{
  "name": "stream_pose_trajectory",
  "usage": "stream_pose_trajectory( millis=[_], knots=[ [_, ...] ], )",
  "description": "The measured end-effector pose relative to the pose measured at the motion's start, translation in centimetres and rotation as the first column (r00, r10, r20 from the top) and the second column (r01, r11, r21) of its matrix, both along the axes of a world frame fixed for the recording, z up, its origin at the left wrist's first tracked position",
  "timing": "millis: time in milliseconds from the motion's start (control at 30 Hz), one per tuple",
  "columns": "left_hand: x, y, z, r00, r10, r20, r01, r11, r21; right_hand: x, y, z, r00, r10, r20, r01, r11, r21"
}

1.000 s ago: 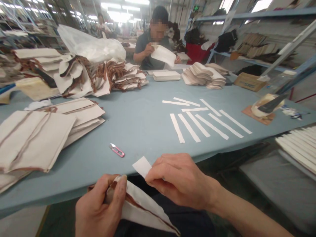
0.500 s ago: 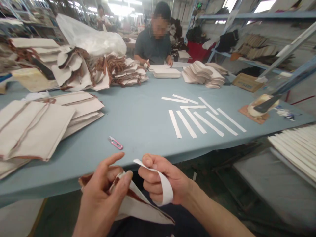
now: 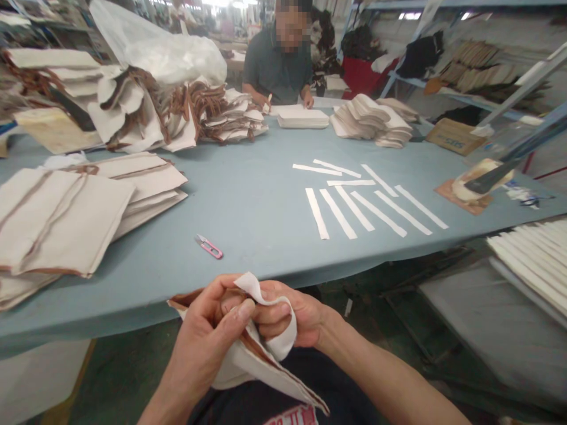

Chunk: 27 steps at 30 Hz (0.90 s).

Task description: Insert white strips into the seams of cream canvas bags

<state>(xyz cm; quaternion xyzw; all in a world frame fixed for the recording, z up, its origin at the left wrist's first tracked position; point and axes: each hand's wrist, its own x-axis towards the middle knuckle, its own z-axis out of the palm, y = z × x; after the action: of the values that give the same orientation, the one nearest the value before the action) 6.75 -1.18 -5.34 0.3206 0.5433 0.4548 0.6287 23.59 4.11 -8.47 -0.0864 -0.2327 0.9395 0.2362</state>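
Observation:
A cream fabric piece with brown edging point(image 3: 248, 366) hangs from my left hand point(image 3: 208, 330), whose fingers are closed on it near the lower middle of the view. Right beside it, touching, my right hand point(image 3: 287, 310) is closed on a curled white strip point(image 3: 283, 342). The strip's upper end stands up between the two hands, and its loop passes over the right fingers. Some fingertips are hidden where the hands meet. Pink-handled thread snips point(image 3: 209, 247) lie on the table beyond my hands.
Several white strips point(image 3: 339, 213) lie on the blue-green table point(image 3: 248, 206). Stacked cream fabric pieces point(image 3: 57, 212) are at the left, below heaped ones. A person point(image 3: 279, 65) works across the table. A container with a brush point(image 3: 478, 177) stands at the right.
My two hands have come together, and the left fingers have closed in. The strip's end has risen between them. The view has tilted slightly downward.

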Motion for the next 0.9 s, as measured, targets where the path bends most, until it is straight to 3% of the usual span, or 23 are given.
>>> stream_pose_trajectory(
  millis=[267,333,400,467,533,633,667,700,767,833,900],
  knots=[
    [0.1,0.4,0.4,1.0,0.026,-0.005,-0.026,0.998,-0.059,0.0,0.2,-2.2,0.996,0.054,0.066,-0.055,0.998,0.014],
    [-0.3,0.5,0.8,0.999,0.01,-0.049,-0.013,0.997,-0.077,1.1,0.6,-3.0,0.968,0.086,0.234,-0.117,0.986,0.12],
    [-0.8,0.5,1.3,0.994,-0.009,-0.109,0.0,0.997,-0.078,2.8,1.1,-3.7,0.856,0.093,0.508,-0.257,0.93,0.262],
    [-1.3,0.5,1.7,0.989,-0.009,-0.149,-0.003,0.997,-0.081,5.1,1.4,-3.8,0.735,0.065,0.675,-0.371,0.872,0.319],
    [-1.7,0.5,2.0,0.986,-0.006,-0.167,-0.01,0.996,-0.091,7.3,1.3,-2.9,0.666,-0.006,0.746,-0.391,0.849,0.356],
    [-1.8,0.4,2.0,0.977,-0.042,-0.211,0.022,0.995,-0.097,9.0,0.0,-0.1,0.529,-0.282,0.8,-0.292,0.825,0.484],
    [-1.7,0.4,2.0,0.971,-0.066,-0.23,0.045,0.994,-0.097,8.9,-0.6,0.9,0.479,-0.382,0.79,-0.26,0.798,0.544],
    [-1.6,0.4,2.0,0.965,-0.089,-0.246,0.068,0.993,-0.095,8.5,-1.1,1.9,0.419,-0.531,0.736,-0.235,0.72,0.653],
    [-1.3,0.5,2.0,0.958,-0.117,-0.26,0.098,0.992,-0.084,6.9,-1.8,3.2,0.415,-0.72,0.556,-0.132,0.557,0.82],
    [-0.9,0.6,2.2,0.96,-0.115,-0.254,0.101,0.993,-0.068,4.8,-1.7,3.5,0.409,-0.832,0.374,-0.021,0.401,0.916],
    [-0.6,0.6,2.5,0.969,-0.095,-0.229,0.082,0.995,-0.065,3.0,-1.1,3.1,0.448,-0.847,0.286,0.041,0.339,0.94]
  ],
)
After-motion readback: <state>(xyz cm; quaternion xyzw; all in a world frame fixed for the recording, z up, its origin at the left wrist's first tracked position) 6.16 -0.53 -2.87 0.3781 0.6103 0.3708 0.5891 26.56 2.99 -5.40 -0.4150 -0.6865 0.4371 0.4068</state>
